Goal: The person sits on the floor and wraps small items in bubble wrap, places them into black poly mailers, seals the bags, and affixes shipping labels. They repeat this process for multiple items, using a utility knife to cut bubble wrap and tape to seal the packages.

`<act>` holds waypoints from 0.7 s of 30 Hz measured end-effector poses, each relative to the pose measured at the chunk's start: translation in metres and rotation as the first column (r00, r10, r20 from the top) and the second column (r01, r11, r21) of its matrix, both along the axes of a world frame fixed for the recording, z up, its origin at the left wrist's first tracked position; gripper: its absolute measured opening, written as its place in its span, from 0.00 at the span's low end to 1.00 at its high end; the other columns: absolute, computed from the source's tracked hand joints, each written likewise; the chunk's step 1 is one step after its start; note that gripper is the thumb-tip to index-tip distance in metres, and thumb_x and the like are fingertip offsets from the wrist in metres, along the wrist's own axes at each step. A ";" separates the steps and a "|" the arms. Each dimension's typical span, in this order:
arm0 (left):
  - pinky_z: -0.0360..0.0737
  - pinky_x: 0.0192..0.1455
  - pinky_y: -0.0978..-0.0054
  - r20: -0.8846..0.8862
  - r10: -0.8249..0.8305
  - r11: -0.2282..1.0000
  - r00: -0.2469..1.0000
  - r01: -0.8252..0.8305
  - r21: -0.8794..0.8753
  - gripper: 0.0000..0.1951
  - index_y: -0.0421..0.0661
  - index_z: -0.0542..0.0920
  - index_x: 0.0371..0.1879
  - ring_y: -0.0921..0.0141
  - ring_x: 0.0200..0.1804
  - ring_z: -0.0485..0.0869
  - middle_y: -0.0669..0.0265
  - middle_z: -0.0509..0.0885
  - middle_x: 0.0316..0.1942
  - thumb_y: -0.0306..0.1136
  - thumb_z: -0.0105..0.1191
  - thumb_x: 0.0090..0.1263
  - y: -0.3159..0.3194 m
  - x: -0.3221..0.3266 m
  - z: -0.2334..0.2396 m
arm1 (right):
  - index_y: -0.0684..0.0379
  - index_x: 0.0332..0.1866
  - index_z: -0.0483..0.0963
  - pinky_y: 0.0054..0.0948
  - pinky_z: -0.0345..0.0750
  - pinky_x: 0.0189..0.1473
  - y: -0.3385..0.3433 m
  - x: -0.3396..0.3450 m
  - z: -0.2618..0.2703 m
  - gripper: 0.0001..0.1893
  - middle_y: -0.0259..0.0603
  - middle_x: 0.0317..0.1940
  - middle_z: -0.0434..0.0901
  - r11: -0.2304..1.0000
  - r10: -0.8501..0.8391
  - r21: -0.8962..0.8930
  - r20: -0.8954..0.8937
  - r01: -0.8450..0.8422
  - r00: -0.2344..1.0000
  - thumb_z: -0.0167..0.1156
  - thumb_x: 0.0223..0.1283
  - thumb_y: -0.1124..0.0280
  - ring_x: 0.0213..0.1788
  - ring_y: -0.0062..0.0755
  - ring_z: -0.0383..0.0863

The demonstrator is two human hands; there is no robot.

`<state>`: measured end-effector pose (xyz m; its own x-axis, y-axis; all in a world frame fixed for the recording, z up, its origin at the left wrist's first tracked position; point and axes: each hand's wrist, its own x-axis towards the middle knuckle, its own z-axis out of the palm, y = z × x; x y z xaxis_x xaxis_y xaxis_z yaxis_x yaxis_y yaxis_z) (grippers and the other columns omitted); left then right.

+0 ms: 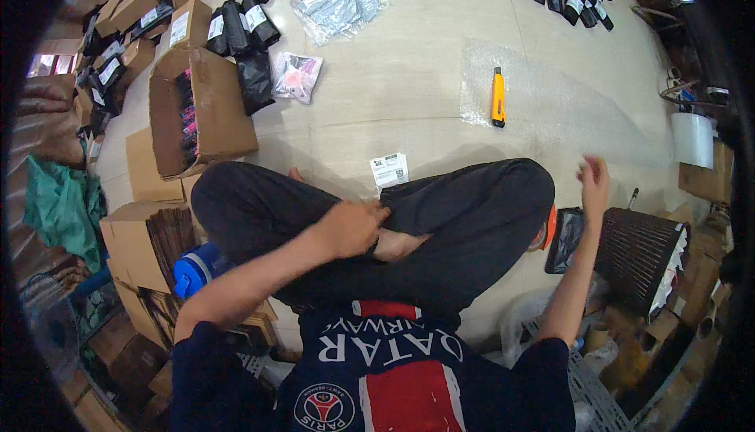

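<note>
My left hand [354, 228] is over my crossed legs, beside my bare foot [400, 245]. Its fingers are bent and blurred, and whether they pinch anything cannot be made out. My right hand [593, 174] is raised beyond my right knee, blurred, with loosely bent fingers and nothing visible in it. A white printed label [389, 171] lies on the floor just in front of my shins. Further off, a yellow snap-off utility knife [498, 99] rests on a sheet of bubble wrap [476, 87]. Below my right hand lies a black plastic mailer [565, 240].
An open cardboard box [227, 105] with pink packets stands front left, near wrapped black parcels [236, 25]. Clear bags hold grey [337, 4] and pink [298, 76] items. Flattened cartons [141, 243] and a blue jug [194, 270] sit left; a dark slatted basket [634, 255] and white roll [692, 140] right.
</note>
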<state>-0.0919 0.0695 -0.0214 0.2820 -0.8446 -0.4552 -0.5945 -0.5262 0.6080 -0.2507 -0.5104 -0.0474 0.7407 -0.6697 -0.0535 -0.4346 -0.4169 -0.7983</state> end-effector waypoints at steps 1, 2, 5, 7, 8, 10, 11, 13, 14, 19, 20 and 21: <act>0.81 0.68 0.50 0.120 -0.076 0.995 0.990 0.082 -0.047 0.30 0.35 0.78 0.71 0.46 0.63 0.85 0.46 0.82 0.66 0.34 0.60 0.71 0.000 -0.018 -0.005 | 0.63 0.61 0.80 0.32 0.86 0.56 0.023 0.042 0.008 0.14 0.41 0.53 0.87 0.975 0.177 0.131 0.047 -0.181 0.983 0.59 0.77 0.72 0.53 0.31 0.87; 0.78 0.71 0.50 0.207 -0.043 0.996 0.977 0.057 -0.065 0.29 0.36 0.78 0.71 0.47 0.66 0.83 0.47 0.80 0.67 0.34 0.59 0.71 0.000 -0.034 -0.008 | 0.62 0.63 0.81 0.32 0.86 0.55 0.049 0.084 0.012 0.15 0.41 0.53 0.88 0.942 0.277 0.195 0.014 -0.275 0.961 0.58 0.79 0.68 0.52 0.31 0.88; 0.73 0.77 0.51 0.295 -0.017 0.998 0.955 0.035 -0.055 0.27 0.36 0.79 0.70 0.50 0.70 0.79 0.49 0.79 0.68 0.32 0.55 0.73 0.004 -0.059 -0.013 | 0.64 0.69 0.77 0.39 0.87 0.57 0.136 0.200 -0.012 0.22 0.53 0.55 0.88 0.890 0.417 0.286 -0.202 -0.354 0.886 0.61 0.77 0.62 0.57 0.41 0.90; 0.71 0.78 0.51 0.294 -0.016 0.998 0.956 0.035 -0.059 0.26 0.36 0.78 0.70 0.51 0.71 0.78 0.50 0.79 0.68 0.31 0.53 0.73 0.006 -0.064 -0.012 | 0.65 0.73 0.72 0.47 0.87 0.59 0.188 0.247 -0.046 0.28 0.63 0.59 0.84 0.907 0.292 -0.122 -0.508 -0.403 0.810 0.63 0.75 0.60 0.61 0.55 0.88; 0.71 0.79 0.52 0.291 -0.022 0.997 0.956 0.043 -0.065 0.26 0.35 0.78 0.70 0.52 0.71 0.78 0.50 0.79 0.68 0.31 0.52 0.74 0.007 -0.064 -0.012 | 0.66 0.74 0.70 0.50 0.86 0.59 0.209 0.255 -0.065 0.29 0.67 0.60 0.82 0.888 0.218 -0.236 -0.539 -0.394 0.814 0.63 0.73 0.62 0.62 0.61 0.86; 0.71 0.79 0.52 0.286 -0.025 0.996 0.958 0.049 -0.077 0.26 0.35 0.78 0.69 0.53 0.71 0.78 0.50 0.79 0.67 0.30 0.52 0.73 0.005 -0.063 -0.012 | 0.65 0.73 0.67 0.55 0.85 0.59 0.233 0.260 -0.094 0.30 0.71 0.61 0.79 0.858 0.133 -0.353 -0.550 -0.374 0.824 0.63 0.70 0.65 0.60 0.68 0.85; 0.71 0.79 0.52 0.290 -0.024 0.996 0.957 0.049 -0.080 0.25 0.35 0.79 0.69 0.53 0.70 0.79 0.51 0.79 0.67 0.30 0.53 0.73 0.004 -0.063 -0.012 | 0.65 0.72 0.67 0.56 0.85 0.59 0.240 0.261 -0.105 0.29 0.71 0.61 0.78 0.861 0.126 -0.360 -0.533 -0.359 0.837 0.62 0.69 0.66 0.59 0.69 0.85; 0.71 0.78 0.52 0.279 -0.009 0.996 0.960 0.033 -0.082 0.25 0.35 0.80 0.67 0.54 0.69 0.80 0.51 0.80 0.66 0.30 0.54 0.72 0.000 -0.065 -0.012 | 0.64 0.67 0.68 0.57 0.85 0.57 0.242 0.255 -0.117 0.25 0.69 0.58 0.79 0.850 0.130 -0.392 -0.490 -0.351 0.862 0.62 0.68 0.69 0.56 0.70 0.86; 0.71 0.78 0.52 0.266 0.005 0.997 0.964 0.016 -0.078 0.24 0.35 0.80 0.66 0.55 0.69 0.80 0.51 0.80 0.65 0.29 0.54 0.71 -0.001 -0.066 -0.013 | 0.63 0.65 0.70 0.57 0.84 0.57 0.243 0.251 -0.120 0.23 0.68 0.56 0.80 0.836 0.143 -0.417 -0.464 -0.358 0.874 0.61 0.67 0.70 0.55 0.69 0.86; 0.74 0.75 0.54 0.294 0.023 0.996 0.955 0.004 -0.092 0.22 0.35 0.83 0.63 0.53 0.65 0.82 0.52 0.82 0.60 0.28 0.56 0.71 -0.008 -0.071 -0.012 | 0.62 0.58 0.74 0.52 0.84 0.49 0.260 0.245 -0.127 0.16 0.56 0.44 0.85 0.857 0.377 -0.262 -0.264 -0.443 0.888 0.60 0.67 0.73 0.48 0.58 0.89; 0.75 0.74 0.54 0.337 0.003 0.995 0.941 0.029 -0.090 0.22 0.35 0.83 0.62 0.53 0.64 0.83 0.52 0.82 0.59 0.28 0.56 0.71 -0.009 -0.073 -0.011 | 0.61 0.56 0.75 0.50 0.83 0.48 0.270 0.246 -0.130 0.15 0.55 0.42 0.86 0.874 0.410 -0.177 -0.235 -0.454 0.881 0.60 0.66 0.73 0.46 0.56 0.89; 0.75 0.73 0.54 0.381 -0.036 0.995 0.924 0.069 -0.072 0.21 0.35 0.83 0.62 0.53 0.63 0.83 0.52 0.82 0.59 0.29 0.56 0.71 -0.010 -0.074 -0.010 | 0.60 0.54 0.76 0.48 0.83 0.47 0.281 0.249 -0.133 0.14 0.53 0.39 0.86 0.884 0.434 -0.077 -0.235 -0.462 0.870 0.60 0.66 0.73 0.45 0.53 0.89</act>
<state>-0.1660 0.0591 -0.0314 0.3740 -0.8927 -0.2513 -0.8143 -0.4458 0.3718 -0.0018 -0.2298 -0.1805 0.9442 -0.2796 -0.1742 -0.3244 -0.6973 -0.6392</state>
